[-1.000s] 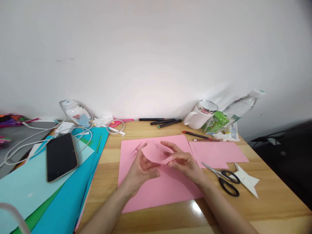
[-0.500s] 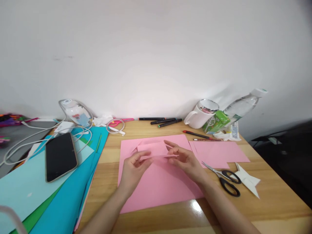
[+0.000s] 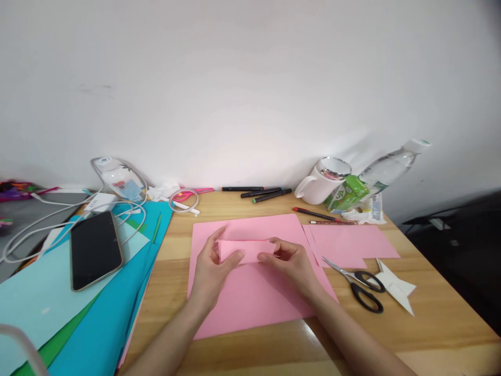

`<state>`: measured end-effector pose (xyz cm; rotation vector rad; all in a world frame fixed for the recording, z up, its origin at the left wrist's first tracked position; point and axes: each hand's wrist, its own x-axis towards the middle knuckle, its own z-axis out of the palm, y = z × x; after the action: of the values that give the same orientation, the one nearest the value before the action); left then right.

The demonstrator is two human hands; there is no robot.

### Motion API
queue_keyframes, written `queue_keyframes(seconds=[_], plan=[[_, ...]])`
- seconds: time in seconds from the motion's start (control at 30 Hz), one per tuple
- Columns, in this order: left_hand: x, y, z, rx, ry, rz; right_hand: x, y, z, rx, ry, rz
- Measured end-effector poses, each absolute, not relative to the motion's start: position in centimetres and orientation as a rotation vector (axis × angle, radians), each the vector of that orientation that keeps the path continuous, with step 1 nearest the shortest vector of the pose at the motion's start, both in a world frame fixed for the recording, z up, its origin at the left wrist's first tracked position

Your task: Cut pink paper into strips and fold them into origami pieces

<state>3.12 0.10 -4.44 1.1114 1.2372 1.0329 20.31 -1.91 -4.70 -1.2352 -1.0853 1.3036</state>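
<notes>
Between both hands I hold a small folded piece of pink paper [image 3: 247, 250], a narrow band with its flat face toward me. My left hand [image 3: 211, 266] pinches its left end, thumb in front and fingers behind. At the right end my right hand [image 3: 289, 261] grips it the same way, with fingertips partly hidden behind the paper. Beneath them a large pink sheet [image 3: 250, 303] lies flat on the wooden table. Black-handled scissors [image 3: 358, 287] rest open to the right, close to a white folded paper shape [image 3: 397, 287].
More pink paper [image 3: 352, 243] lies right of the sheet. Along the back are markers [image 3: 266, 194], a white mug [image 3: 323, 180], a green carton [image 3: 348, 193] and a tilted plastic bottle [image 3: 391, 169]. At left, a phone [image 3: 96, 250] and white cable lie on blue paper [image 3: 97, 324].
The folded pink paper has been turned, so its broad face shows where its edge was toward me. My thumbs now press on its front.
</notes>
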Motion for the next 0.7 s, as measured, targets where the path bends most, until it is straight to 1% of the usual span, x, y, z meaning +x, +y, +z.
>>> queue_keyframes(seconds=[0.13, 0.33, 0.47, 0.7], plan=[[3.0, 0.3, -4.5, 1.237, 1.250, 1.030, 20.2, -2.1, -4.4, -1.306, -1.153, 1.263], [3.3, -0.2, -4.1, 0.996, 1.127, 0.931, 20.3, -2.5, -4.8, -1.411, -1.165, 1.087], [3.2, -0.3, -4.2, 1.044, 1.110, 0.924, 20.2, -2.8, -5.2, -1.480, -1.181, 0.975], [3.2, -0.5, -4.6, 1.049, 1.137, 0.996, 19.9, -2.9, -5.7, -1.301, -1.056, 1.009]])
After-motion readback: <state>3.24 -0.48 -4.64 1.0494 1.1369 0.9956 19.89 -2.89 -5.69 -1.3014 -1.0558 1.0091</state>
